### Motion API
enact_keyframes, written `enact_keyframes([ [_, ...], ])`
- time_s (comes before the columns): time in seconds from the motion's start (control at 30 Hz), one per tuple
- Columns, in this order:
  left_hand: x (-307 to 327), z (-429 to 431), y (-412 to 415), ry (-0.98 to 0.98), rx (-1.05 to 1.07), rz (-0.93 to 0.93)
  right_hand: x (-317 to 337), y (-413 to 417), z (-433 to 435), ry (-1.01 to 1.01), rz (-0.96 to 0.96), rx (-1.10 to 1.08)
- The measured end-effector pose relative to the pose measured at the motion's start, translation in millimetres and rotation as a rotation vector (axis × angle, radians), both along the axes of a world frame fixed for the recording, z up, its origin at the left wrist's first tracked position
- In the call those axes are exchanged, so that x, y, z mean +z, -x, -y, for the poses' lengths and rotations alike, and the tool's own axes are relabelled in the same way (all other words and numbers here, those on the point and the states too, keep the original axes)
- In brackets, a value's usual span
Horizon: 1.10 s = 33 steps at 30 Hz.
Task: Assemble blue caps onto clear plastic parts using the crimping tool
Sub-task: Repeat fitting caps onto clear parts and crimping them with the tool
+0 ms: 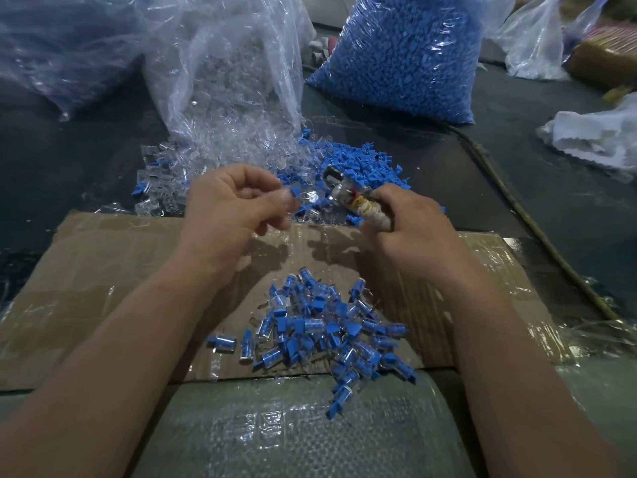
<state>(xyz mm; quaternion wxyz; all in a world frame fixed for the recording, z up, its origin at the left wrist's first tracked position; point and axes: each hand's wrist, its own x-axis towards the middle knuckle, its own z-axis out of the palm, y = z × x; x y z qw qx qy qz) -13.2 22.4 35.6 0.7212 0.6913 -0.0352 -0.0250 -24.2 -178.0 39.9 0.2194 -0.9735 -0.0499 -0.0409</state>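
My left hand (234, 205) pinches a blue cap (295, 192) with a clear plastic part at its fingertips, just left of the tool's head. My right hand (406, 229) grips the crimping tool (348, 198), whose handle is wrapped in white tape and rubber bands; its metal head points up and left. Loose blue caps (362, 163) and loose clear parts (165, 181) lie spread beyond both hands. A heap of assembled pieces (320, 332), clear with blue caps, sits on the cardboard between my forearms.
Taped cardboard (103, 270) covers the near work area over a woven sack (275, 429). A clear bag of clear parts (224, 74) and a bag of blue caps (406, 56) stand behind. A cable (537, 229) runs down the right; white plastic (599, 136) lies far right.
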Motion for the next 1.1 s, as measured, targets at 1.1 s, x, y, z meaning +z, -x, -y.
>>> enact_keyframes([
  [1.1,-38.9,-1.2,-28.4,-1.227,-0.052,0.347,10.3,6.7,8.9,0.07,-0.336,0.098],
])
